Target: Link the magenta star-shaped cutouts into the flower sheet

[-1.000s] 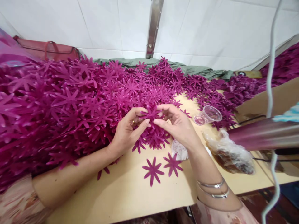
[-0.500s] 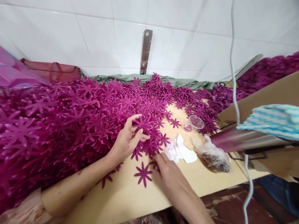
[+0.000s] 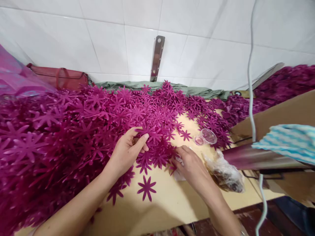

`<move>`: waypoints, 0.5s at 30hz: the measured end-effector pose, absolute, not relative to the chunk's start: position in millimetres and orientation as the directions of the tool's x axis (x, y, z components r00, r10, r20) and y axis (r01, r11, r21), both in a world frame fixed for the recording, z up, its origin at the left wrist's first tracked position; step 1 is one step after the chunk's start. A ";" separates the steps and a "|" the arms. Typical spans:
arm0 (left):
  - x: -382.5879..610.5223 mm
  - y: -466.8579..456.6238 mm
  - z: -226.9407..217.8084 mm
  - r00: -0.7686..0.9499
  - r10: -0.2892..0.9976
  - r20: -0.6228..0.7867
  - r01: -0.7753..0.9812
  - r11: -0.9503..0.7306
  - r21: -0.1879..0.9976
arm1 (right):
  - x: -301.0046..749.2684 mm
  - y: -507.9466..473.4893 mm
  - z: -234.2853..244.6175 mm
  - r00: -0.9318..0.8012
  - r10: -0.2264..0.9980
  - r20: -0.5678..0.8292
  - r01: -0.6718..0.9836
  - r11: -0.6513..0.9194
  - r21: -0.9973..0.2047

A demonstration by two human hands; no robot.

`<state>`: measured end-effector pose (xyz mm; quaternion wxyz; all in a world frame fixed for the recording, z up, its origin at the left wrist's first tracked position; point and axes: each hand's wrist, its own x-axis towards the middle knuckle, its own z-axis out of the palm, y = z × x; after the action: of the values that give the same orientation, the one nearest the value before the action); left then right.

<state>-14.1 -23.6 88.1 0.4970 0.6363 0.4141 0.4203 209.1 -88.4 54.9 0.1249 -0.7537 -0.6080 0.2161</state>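
Observation:
A big heap of magenta flower-shaped pieces (image 3: 98, 121), thin with narrow petals, covers the left and middle of the pale table (image 3: 162, 213). At the heap's front, my left hand (image 3: 130, 146) is closed, thumb against fingers, on the petals of a flower piece (image 3: 149, 129). My right hand (image 3: 188, 164) is at the heap's right edge, fingers curled on a flower piece (image 3: 173, 167) that is partly hidden beneath them. Between my forearms one loose flower piece (image 3: 147, 188) lies flat on the table.
Right of my right hand are a clear plastic cup (image 3: 208, 136) and a knotted clear bag (image 3: 225, 177) with brown contents. A white cable (image 3: 251, 98) hangs down on the right, near a blue-striped cloth (image 3: 287, 142). A red handbag (image 3: 59, 77) rests by the tiled wall.
My right hand has moved up and right to the heap's edge, covering much of the white paper. My left hand has shifted slightly left and down, its fingers now closed more tightly on petals.

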 end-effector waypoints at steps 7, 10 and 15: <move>-7.6 -12.3 128.5 0.286 0.919 0.271 0.233 -0.341 0.911 | 176.9 -57.4 17.5 -0.060 0.995 0.075 0.844 0.091 -0.529; -8.4 1.5 143.5 0.286 0.907 0.308 0.440 -0.410 0.799 | 166.0 -53.8 21.6 -0.040 0.989 0.143 0.811 0.116 -0.573; -17.7 12.4 165.5 0.389 0.865 0.316 0.531 -0.491 0.690 | 161.7 -62.6 37.1 -0.178 0.961 0.212 0.843 0.260 -0.471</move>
<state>-17.7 12.4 165.5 0.2487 0.7954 0.4391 0.3357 161.7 -62.6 37.1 0.2373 -0.5953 -0.7575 0.1243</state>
